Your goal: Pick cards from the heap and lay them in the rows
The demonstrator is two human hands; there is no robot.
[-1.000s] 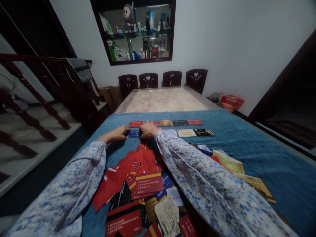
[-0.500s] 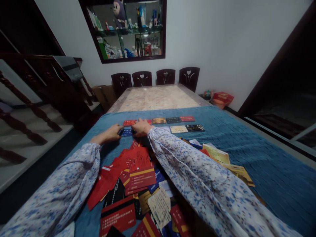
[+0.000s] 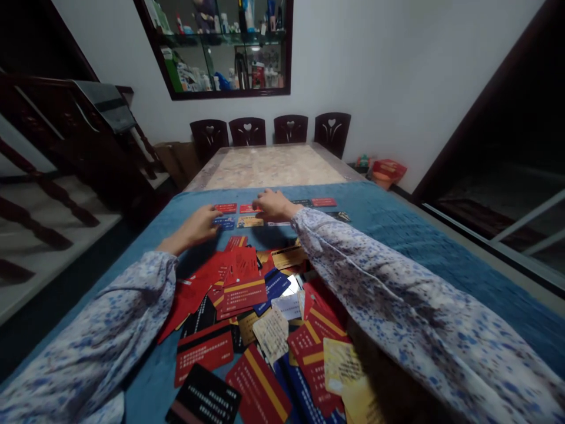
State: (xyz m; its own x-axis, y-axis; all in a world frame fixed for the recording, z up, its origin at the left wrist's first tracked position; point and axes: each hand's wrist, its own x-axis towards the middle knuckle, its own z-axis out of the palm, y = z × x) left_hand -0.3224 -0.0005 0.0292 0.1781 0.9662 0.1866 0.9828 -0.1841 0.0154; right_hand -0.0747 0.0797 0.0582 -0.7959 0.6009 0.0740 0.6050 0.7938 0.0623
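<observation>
Two rows of flat printed cards lie on a blue cloth. My left hand rests at the left end of the rows, fingers stretched towards the blue card and touching or nearly touching its edge. Above that card lies a red card. My right hand is over the middle of the rows, fingers apart and bent down beside a second red card; it hides part of the top row. Under its fingers a gold card shows. Nothing is visibly held in either hand.
A loose heap of overlapping red, blue, black and gold cards spreads in front of me, partly under my right sleeve. Further right in the rows are a red card and a black one. Dark chairs stand beyond the table's far end.
My right hand has moved right, away from the blue card, uncovering it and the gold card beside it. My left hand stays near the blue card. The view has shifted slightly.
</observation>
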